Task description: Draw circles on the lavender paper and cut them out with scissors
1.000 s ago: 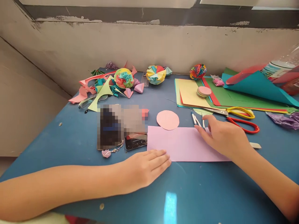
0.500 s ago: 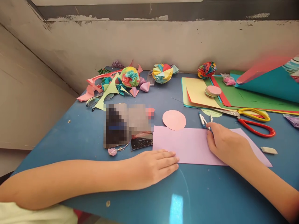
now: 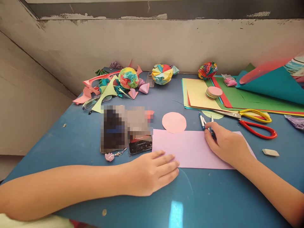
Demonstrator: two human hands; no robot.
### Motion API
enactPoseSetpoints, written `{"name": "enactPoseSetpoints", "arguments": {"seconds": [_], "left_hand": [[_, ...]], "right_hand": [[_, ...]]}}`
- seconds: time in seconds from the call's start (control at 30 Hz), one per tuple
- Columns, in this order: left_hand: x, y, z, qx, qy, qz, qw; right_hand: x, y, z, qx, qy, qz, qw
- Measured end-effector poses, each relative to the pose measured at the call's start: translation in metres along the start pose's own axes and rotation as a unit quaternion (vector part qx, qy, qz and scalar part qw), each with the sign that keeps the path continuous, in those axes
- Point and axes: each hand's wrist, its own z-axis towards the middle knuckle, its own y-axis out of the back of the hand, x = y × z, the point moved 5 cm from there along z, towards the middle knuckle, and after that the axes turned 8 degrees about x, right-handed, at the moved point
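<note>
Lilac paper lies in the middle of the blue table. My left hand rests open on its lower left corner, palm down with the fingers a little apart. At the paper's upper right, my right hand is closed around a drawing compass. A blue-and-white pen forms one leg, and a pale pointed leg stands beside it; my fingers hide the rest. A pink paper circle lies just beyond the paper's top edge.
Scissors and an eraser lie right of my hand. Behind are coloured sheets topped by a stack of paper circles. Pleated paper balls and scraps line the back. A phone lies left of the lilac paper.
The lilac paper's right corner has drawn in and now passes behind my right forearm. My right hand shifts slightly with the compass. My left fingers have spread a little.
</note>
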Motion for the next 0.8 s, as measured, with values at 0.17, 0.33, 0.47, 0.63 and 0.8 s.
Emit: {"name": "enactPoseSetpoints", "arguments": {"seconds": [0.17,0.33,0.47,0.63,0.8], "left_hand": [[0.01,-0.001,-0.001,0.043,0.119,0.014,0.992],[0.011,0.005,0.0,0.031,0.151,0.086,0.984],[0.008,0.006,0.0,0.028,0.161,0.128,0.978],[0.009,0.006,-0.001,0.038,0.169,0.137,0.975],[0.004,0.006,0.001,0.014,0.141,0.163,0.976]], "right_hand": [[0.0,-0.001,0.0,-0.008,0.0,0.009,1.0],[-0.001,0.001,0.0,0.003,-0.01,0.018,1.0],[-0.012,0.002,-0.004,0.045,-0.042,0.058,0.996],[-0.012,0.021,-0.006,-0.041,-0.013,-0.032,0.999],[-0.003,0.068,-0.019,-0.202,0.011,-0.067,0.977]]}}
